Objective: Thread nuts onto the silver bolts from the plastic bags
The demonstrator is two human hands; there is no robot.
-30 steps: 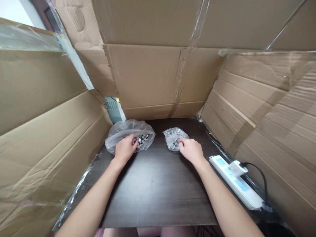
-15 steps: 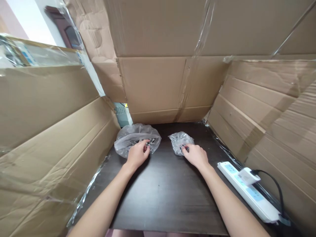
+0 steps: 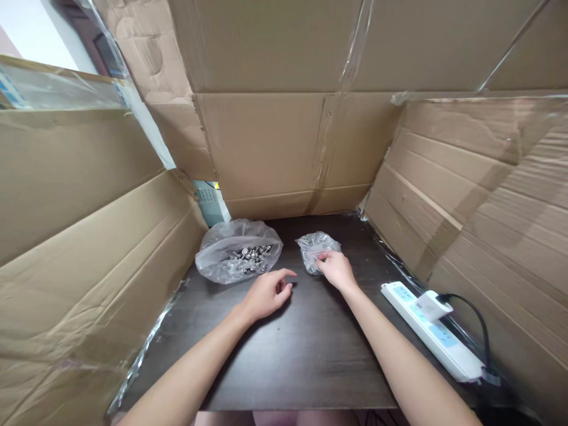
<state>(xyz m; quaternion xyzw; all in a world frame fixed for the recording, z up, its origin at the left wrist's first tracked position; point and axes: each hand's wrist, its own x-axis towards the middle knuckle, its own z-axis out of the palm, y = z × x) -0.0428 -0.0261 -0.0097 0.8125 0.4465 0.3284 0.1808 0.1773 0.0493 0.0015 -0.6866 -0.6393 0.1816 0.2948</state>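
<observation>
My left hand [image 3: 270, 293] hovers over the dark table, just in front of a clear plastic bag [image 3: 213, 260] lying open. Its index finger stretches out to the right, and a gap shows between it and the bent thumb; I see nothing in the fingers. A heap of shiny metal screws [image 3: 252, 258] lies in the mouth of that bag. Over at the smaller clear plastic bag [image 3: 310, 244], my right hand [image 3: 338, 269] has its fingers drawn together at the opening. What those fingertips pinch, if anything, is hidden.
A white power strip [image 3: 432, 331] with a white plug adapter [image 3: 431, 306] and black cable lies on the right. Taped cardboard walls [image 3: 266, 148] enclose the dark table [image 3: 275, 361] at the left, back and right. A grey-green object [image 3: 212, 201] shows through a gap at the back left.
My left hand has come out of the larger bag, moving right and towards me, uncovering the screws. My right hand stays at the smaller bag. The whole view has shifted slightly.
</observation>
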